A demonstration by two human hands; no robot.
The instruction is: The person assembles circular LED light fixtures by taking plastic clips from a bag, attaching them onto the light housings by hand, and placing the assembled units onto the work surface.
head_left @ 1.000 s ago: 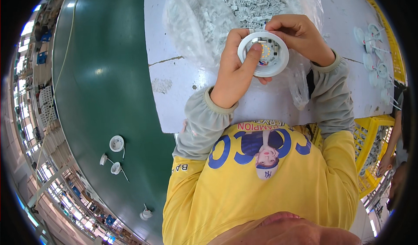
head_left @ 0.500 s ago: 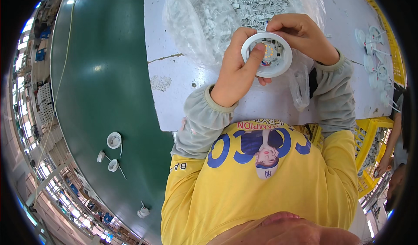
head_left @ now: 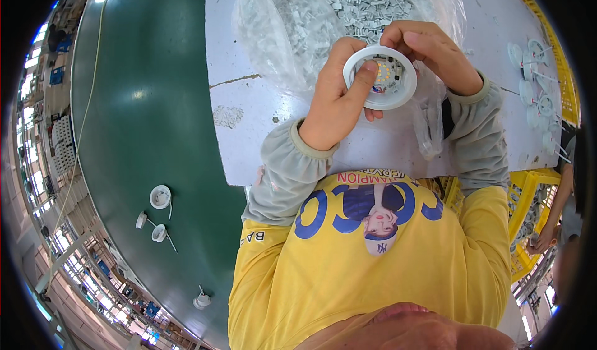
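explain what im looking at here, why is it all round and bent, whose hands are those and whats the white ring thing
A person wears a wide fisheye camera on the head, looking down, so straight edges curve toward the rim. The yellow shirt and grey sleeves are the wearer's own. Both bare hands hold a round white lamp housing with small yellow light chips inside: the left hand has its thumb pressed into the middle, and the right hand takes a grip on the far rim. Under them is a white worktable with a clear plastic bag of small grey parts. To the left runs a green conveyor belt carrying a few similar white housings.
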